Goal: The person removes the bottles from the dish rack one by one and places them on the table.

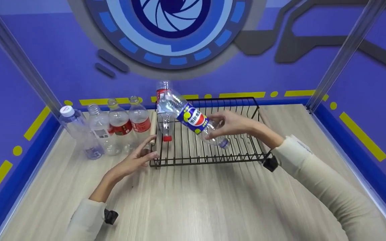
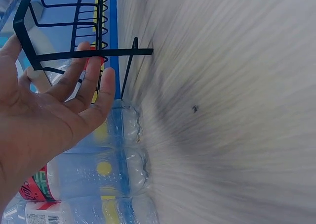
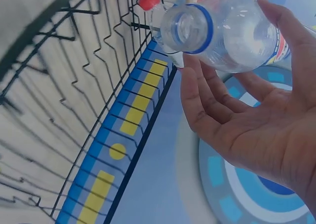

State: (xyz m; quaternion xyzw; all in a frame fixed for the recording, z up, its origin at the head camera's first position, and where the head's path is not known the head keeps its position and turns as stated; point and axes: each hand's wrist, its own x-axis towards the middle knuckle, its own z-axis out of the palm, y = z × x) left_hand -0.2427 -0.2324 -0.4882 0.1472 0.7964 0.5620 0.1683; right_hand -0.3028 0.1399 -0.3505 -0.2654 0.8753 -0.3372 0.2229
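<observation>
From where I stand, taking the back wall as twelve o'clock, the fingers of the right hand [image 1: 231, 124] are curled round the clear blue-labelled bottle [image 1: 193, 117], gripping it toward its neck. That bottle hangs tilted over the rack, base up toward ten o'clock and neck down toward four, with a blue ring about the neck. The left hand [image 1: 133, 163] grasps nothing; its fingers are spread, reaching to the eight o'clock corner of the black wire rack [image 1: 196, 163], close by the wooden handle [image 1: 153, 129] on that side; whether they touch it I cannot quite tell. Within the rack's nine o'clock end is a red-capped bottle [image 1: 165, 122], cap toward six and base toward twelve, partly covered by the held one. Farther out, past the handle toward nine o'clock, four bottles stand upright in a close row on the table [image 1: 193, 207]: outermost a white-capped bottle [image 1: 79, 132], then a barcode-labelled bottle [image 1: 101, 134], a dark-red-labelled bottle [image 1: 122, 128] and, nearest the rack, a bright-red-labelled bottle [image 1: 141, 125]. Cream sleeves [image 1: 320, 180] cover both forearms, a small black device [image 1: 270, 164] at each wrist. Beyond the rack at twelve rises a violet-blue wall [image 1: 55, 67] dashed with yellow along its foot.
</observation>
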